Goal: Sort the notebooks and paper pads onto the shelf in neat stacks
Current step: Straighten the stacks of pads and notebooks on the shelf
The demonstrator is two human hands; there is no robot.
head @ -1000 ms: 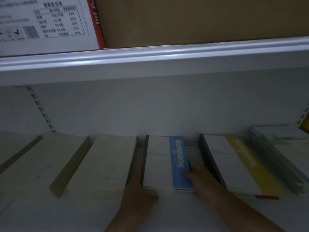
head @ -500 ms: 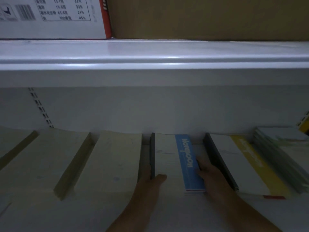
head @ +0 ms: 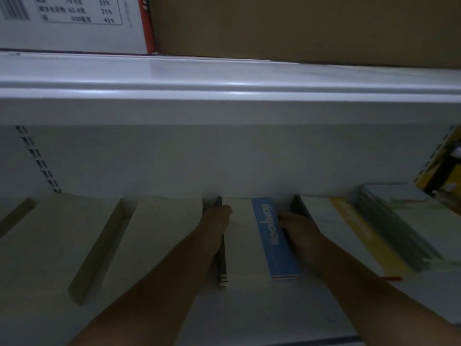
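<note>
A stack of white notebooks with a blue band [head: 249, 240] lies on the white shelf [head: 262, 318], reaching to the back wall. My left hand [head: 215, 221] grips the stack's left edge far back, thumb on the top cover. Against the right edge of the same stack my right hand [head: 298, 224] presses; its fingers are partly hidden. To the right lies a stack with a yellow band [head: 349, 233], then a stack with pale green covers [head: 404, 216]. Cream paper pads [head: 154, 236] sit to the left.
More cream pads [head: 57, 240] fill the shelf's left part. An upper shelf [head: 224, 96] overhangs close above, carrying a white printed box [head: 74, 21] and a brown carton [head: 299, 26]. A yellow object [head: 441, 166] shows at the far right.
Both hands have slid deeper along the sides of the blue-banded stack, and the stack now sits further back against the wall. The camera has dipped closer to the shelf.
</note>
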